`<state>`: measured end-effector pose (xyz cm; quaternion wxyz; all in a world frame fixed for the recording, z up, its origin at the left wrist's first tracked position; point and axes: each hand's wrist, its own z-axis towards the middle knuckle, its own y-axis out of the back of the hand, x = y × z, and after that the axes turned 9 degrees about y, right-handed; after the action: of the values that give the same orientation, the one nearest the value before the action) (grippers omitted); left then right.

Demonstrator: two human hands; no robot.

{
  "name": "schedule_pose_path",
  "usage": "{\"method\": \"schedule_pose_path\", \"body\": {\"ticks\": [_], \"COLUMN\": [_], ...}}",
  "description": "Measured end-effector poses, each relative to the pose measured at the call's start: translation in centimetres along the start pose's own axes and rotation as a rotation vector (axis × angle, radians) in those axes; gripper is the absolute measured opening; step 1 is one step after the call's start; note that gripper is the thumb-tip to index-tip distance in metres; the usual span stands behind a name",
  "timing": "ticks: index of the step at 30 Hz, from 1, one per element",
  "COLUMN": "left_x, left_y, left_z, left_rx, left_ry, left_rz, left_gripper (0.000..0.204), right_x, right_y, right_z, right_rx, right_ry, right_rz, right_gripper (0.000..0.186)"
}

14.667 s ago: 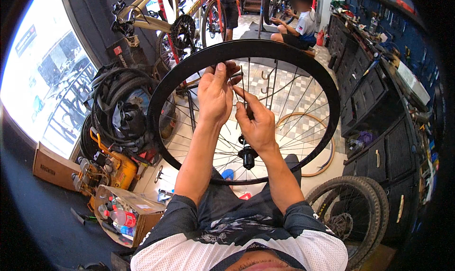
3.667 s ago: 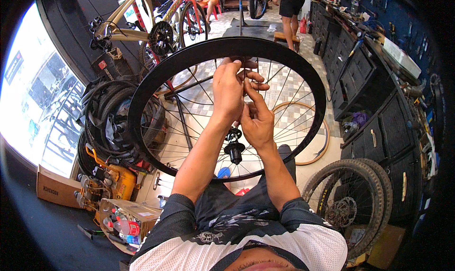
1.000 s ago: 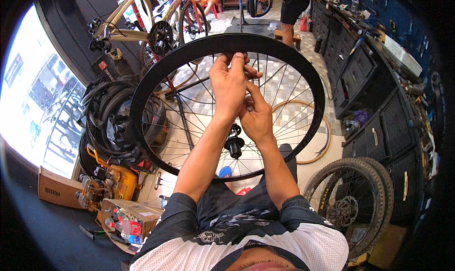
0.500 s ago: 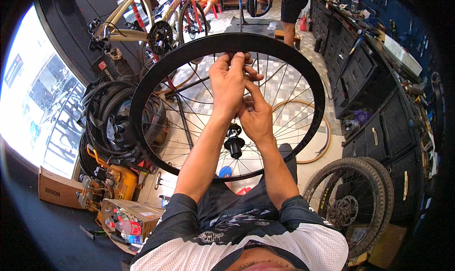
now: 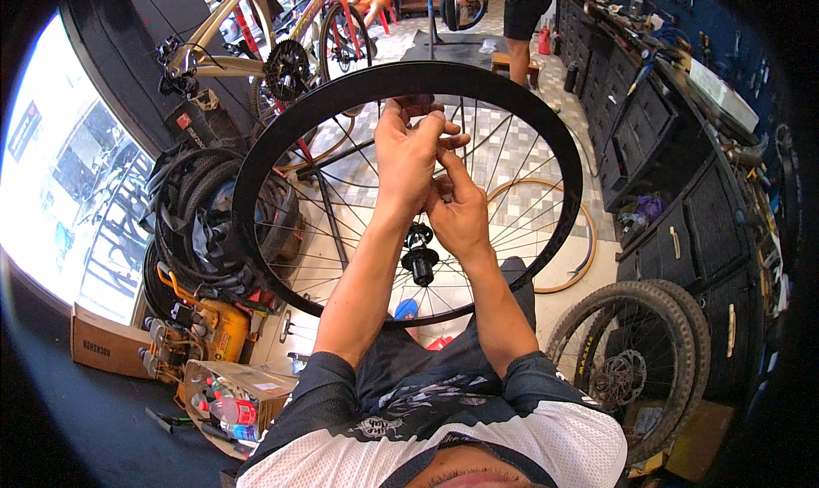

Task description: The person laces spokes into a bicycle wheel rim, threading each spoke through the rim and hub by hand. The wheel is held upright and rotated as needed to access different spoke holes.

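A bare black bicycle wheel (image 5: 409, 80) stands before the seated person, its near edge passing beneath both forearms at the dark trousers (image 5: 397, 351) and its far edge turned toward the back of the room. In this view the ring looks like an oval, longer from left to right than from near to far. The hub (image 5: 420, 266) sits in the lower middle of the ring; its axle line runs near to far, with the stepped black cylinder pointing back at the person. Thin dark spokes (image 5: 496, 138) spread from it to the ring. The left hand (image 5: 408, 159) reaches up close under the far inner edge, fingers bent and bunched. The right hand (image 5: 459, 211) is just below and to its right, forefinger pointing up to meet the left fingers, the others curled in. Both sets of fingers are drawn together around the same spot, but whether they pinch a spoke or some small part there cannot be told. A tan-edged hoop (image 5: 592, 253) lies on the floor to the right, near two knobbly-tyred wheels (image 5: 674, 334).
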<state>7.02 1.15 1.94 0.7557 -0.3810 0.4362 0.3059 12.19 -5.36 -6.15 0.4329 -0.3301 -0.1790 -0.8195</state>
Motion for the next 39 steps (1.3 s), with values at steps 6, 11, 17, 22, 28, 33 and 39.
{"method": "schedule_pose_path", "body": {"ticks": [6,11,17,22,28,33,39], "left_x": [0.0,-0.3,0.0,0.0,0.1,-0.5,0.3], "left_y": [0.0,0.1,-1.3,-1.1,-0.4,0.0,3.8], "left_z": [0.2,0.1,0.3,0.5,0.5,-0.3,-5.7], "left_rx": [0.023,-0.032,-0.119,-0.103,-0.061,-0.025,-0.039], "left_ry": [0.035,0.049,-0.071,-0.031,-0.007,-0.005,-0.212], "left_rz": [-0.096,-0.075,-0.172,-0.069,0.011,0.160,0.379], "left_gripper": [0.023,0.020,0.019,0.032,0.039,0.045,0.036], "right_x": [0.1,0.1,-0.2,0.0,-0.2,-0.3,0.7], "right_y": [0.2,0.1,0.4,0.6,0.3,0.3,0.7], "right_z": [-0.1,-0.1,0.1,0.1,0.2,0.2,0.6], "right_rx": [0.001,0.013,0.008,0.025,0.010,0.041,0.105], "right_ry": [0.017,0.000,0.011,-0.034,-0.009,-0.019,-0.035], "right_rz": [0.009,0.054,0.035,0.014,0.025,-0.006,0.101], "right_gripper": [0.061,0.059,0.058,0.058,0.057,0.059,0.061]}}
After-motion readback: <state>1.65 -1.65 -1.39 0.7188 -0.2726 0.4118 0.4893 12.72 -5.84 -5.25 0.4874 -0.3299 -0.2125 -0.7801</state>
